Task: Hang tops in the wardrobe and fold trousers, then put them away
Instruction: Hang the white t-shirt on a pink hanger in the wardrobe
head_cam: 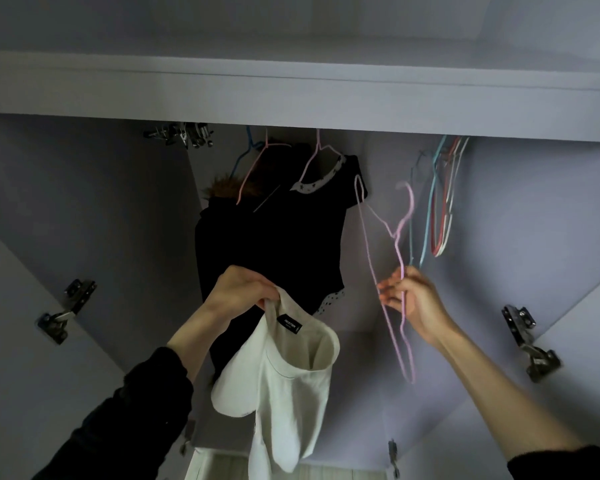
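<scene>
Lavender-grey wardrobe (551, 216) panels fill the view, doors swung open on both sides, with a thick shelf edge (291, 98) running across at twelve o'clock. At the centre, the left hand (241, 289) has its fingers curled round the neckline of a white top (291, 382), pinching the fabric just above a small black label (289, 325); the garment hangs loose below toward six o'clock, its body drooping in folds. At three o'clock from it, well apart, the right hand (411, 299) pinches the lower wire of a lilac hanger (392, 258) between thumb and curled fingers; the hanger is tilted, its hook up toward one o'clock and free of any rail. Behind the left hand, toward twelve o'clock, a black garment with star-printed trim (278, 244) hangs on a pink hanger (317, 157), beside a dark coat with a fur collar (229, 185). Toward two o'clock, a cluster of empty coloured hangers (442, 202) dangles. Metal door hinges (530, 344) show at nine and three o'clock. Dark sleeves (129, 410) cover both forearms at the lower corners.
</scene>
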Demonstrator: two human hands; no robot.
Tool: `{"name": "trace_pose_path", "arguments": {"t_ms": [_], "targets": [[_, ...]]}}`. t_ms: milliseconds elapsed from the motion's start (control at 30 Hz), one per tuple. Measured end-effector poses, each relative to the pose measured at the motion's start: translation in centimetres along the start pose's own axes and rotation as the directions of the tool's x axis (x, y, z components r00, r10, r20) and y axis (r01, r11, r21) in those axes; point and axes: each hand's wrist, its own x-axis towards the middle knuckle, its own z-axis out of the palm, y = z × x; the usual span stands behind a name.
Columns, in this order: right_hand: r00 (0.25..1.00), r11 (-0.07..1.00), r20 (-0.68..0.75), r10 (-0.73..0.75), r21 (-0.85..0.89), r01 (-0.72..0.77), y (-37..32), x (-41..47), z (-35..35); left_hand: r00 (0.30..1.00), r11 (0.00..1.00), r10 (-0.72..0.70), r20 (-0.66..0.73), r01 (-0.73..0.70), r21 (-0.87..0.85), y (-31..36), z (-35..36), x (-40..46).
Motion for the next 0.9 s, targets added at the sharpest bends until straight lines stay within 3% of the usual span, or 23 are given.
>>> {"name": "trace_pose_path", "arguments": {"t_ms": [67,133,233,300,400,500,633,733,800,900], "targets": [[0.998,0.998,0.042,0.039,-0.056,-0.036,0.9,-0.4,-0.4,1.0,1.0,0.008,0.006,-0.008,0.019,0.0,0.0,-0.2],[0.999,0.971,-0.014,0.047,-0.233,-0.049,1.8,0.0,-0.6,1.0,1.0,0.015,0.007,-0.015,0.023,0.1,0.0,-0.4],[0.981,0.922,-0.185,-0.063,-0.387,-0.014,2.5,0.8,-0.6,1.0,1.0,0.025,0.001,-0.025,0.004,0.3,-0.1,-0.6],[0.973,0.846,-0.182,-0.14,-0.533,0.022,2.8,0.7,-1.0,1.0,1.0,0.027,-0.006,-0.027,-0.002,0.2,-0.2,-0.6],[0.976,0.728,-0.11,-0.188,-0.683,0.063,3.0,0.3,-1.9,1.0,1.0,0.0,-0.017,0.0,-0.001,-0.4,-0.4,-0.4],[0.994,0.632,0.024,-0.104,-0.771,0.085,2.6,-0.1,-2.3,0.998,0.998,-0.053,-0.042,0.053,-0.021,-1.2,-0.5,-0.4],[0.976,0.353,0.183,-0.115,-0.911,0.212,2.3,-0.8,-2.1,0.993,0.995,-0.1,-0.066,0.098,-0.036,-2.1,-0.5,-0.4],[0.961,0.227,0.229,-0.153,-0.939,0.259,1.7,-0.8,-1.4,0.992,0.994,-0.107,-0.07,0.105,-0.039,-2.3,-0.4,-0.3],[0.974,0.249,0.197,-0.115,-0.943,0.22,1.8,-0.6,-1.2,0.992,0.993,-0.108,-0.07,0.105,-0.044,-2.3,-0.2,-0.2],[0.996,0.446,0.077,-0.034,-0.891,0.084,2.1,-0.9,-1.9,0.992,0.993,-0.107,-0.069,0.103,-0.06,-2.3,0.0,-0.6]]}}
